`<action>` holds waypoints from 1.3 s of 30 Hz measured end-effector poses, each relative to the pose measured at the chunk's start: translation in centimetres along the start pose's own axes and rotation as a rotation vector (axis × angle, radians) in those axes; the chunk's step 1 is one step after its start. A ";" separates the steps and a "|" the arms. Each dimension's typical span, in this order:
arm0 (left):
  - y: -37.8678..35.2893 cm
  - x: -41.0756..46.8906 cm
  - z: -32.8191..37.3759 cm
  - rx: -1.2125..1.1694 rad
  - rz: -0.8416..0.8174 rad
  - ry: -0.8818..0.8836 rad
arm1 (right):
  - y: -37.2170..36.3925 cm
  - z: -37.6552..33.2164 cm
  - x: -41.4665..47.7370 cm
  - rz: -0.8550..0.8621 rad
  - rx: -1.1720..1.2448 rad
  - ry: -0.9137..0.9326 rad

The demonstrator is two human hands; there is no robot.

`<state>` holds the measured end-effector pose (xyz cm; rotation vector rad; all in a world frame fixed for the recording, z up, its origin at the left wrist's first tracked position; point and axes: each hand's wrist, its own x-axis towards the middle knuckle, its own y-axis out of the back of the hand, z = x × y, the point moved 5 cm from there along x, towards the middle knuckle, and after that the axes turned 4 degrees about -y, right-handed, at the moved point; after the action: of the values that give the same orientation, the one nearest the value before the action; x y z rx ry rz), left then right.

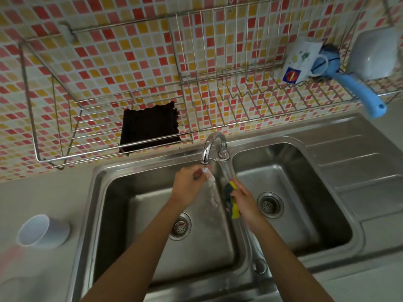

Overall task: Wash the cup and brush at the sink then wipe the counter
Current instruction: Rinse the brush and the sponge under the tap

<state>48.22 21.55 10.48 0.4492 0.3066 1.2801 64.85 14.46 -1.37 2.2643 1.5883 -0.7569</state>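
Note:
My left hand [188,185] is curled right under the spout of the faucet [210,144], and running water splashes over its fingers. I cannot tell whether it holds anything. My right hand [247,204] grips a yellow and dark sponge [232,202] above the divider between the two basins. A white cup [41,231] lies on its side on the counter left of the sink. The blue brush [363,95] lies on the wire rack at the upper right, with its handle sticking out over the edge.
The steel double sink has a left basin [122,197] and a right basin [309,192], with a ribbed drainboard [359,171] on the right. A wall rack [54,131] holds a dark cloth [149,127], a printed mug [303,59] and a white dish [375,53].

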 end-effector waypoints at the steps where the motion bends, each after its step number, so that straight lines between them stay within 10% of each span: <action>1: 0.1 0.0 -0.1 -0.003 0.014 0.008 | 0.1 0.1 0.0 -0.007 0.028 -0.015; 19: 7.6 -5.8 -5.7 0.109 0.196 0.103 | -7.2 -4.5 0.2 -0.275 -0.024 0.003; 39: 12.6 -13.4 -11.3 0.082 0.361 0.304 | -6.6 -5.8 1.6 -0.097 -0.547 0.223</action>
<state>28.78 13.10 6.37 0.3896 0.5531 1.6972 60.60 21.00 3.04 1.9235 1.7452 -0.0615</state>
